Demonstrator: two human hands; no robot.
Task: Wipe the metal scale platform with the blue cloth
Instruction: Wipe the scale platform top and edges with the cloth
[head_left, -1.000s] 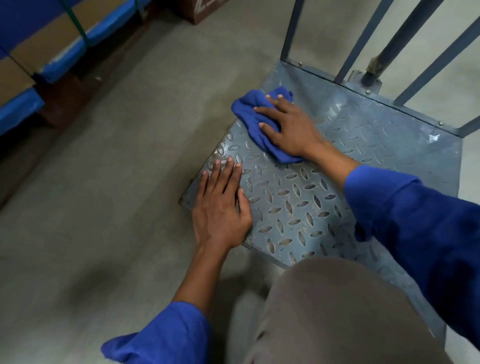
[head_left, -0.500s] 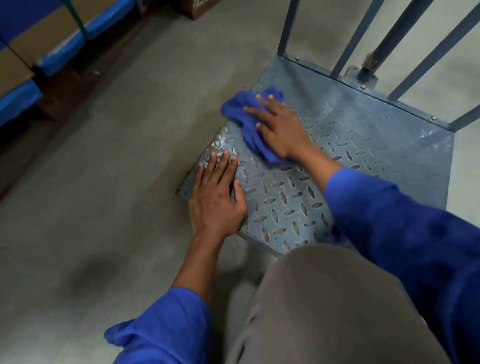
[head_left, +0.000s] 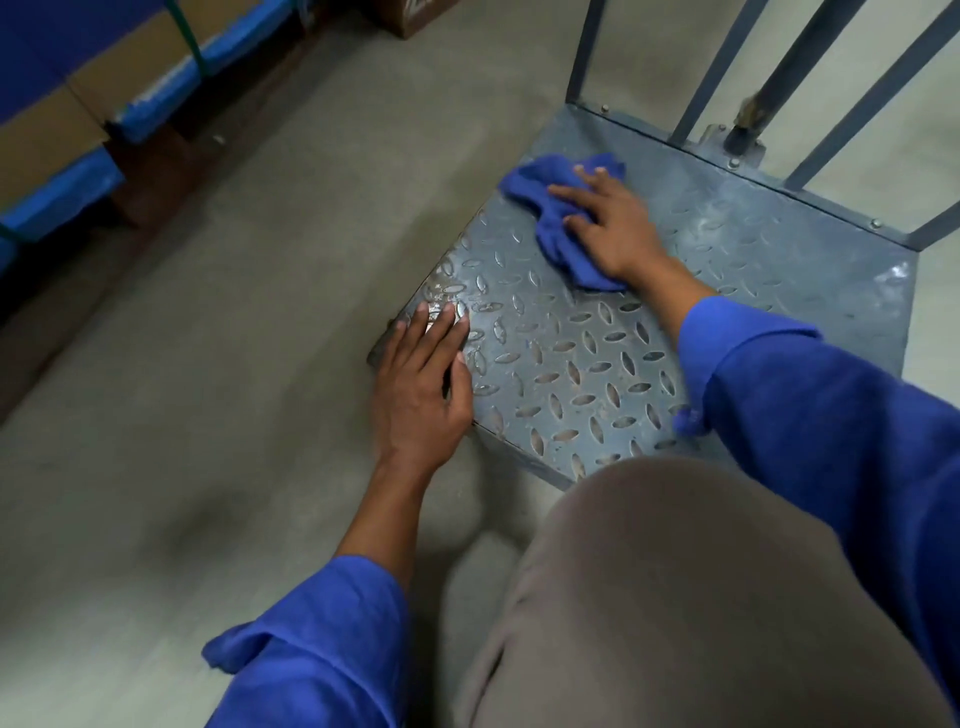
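Observation:
The metal scale platform (head_left: 587, 364) is a grey tread plate lying low on the floor. A crumpled blue cloth (head_left: 550, 218) rests on its far left part. My right hand (head_left: 610, 228) presses flat on the cloth, fingers spread over it. My left hand (head_left: 421, 389) lies palm down on the platform's near left corner, fingers straight and close together, holding nothing. My knee in grey trousers hides the platform's near edge.
Grey upright bars and a post (head_left: 753, 109) rise from the platform's far edge. Stacked cardboard boxes with blue wrapping (head_left: 78, 130) stand at the far left. Bare concrete floor (head_left: 208, 364) lies between them and the scale.
My right hand has slid the cloth along the platform's left side toward the far edge. My left hand stays planted on the near left corner. The camera has shifted slightly.

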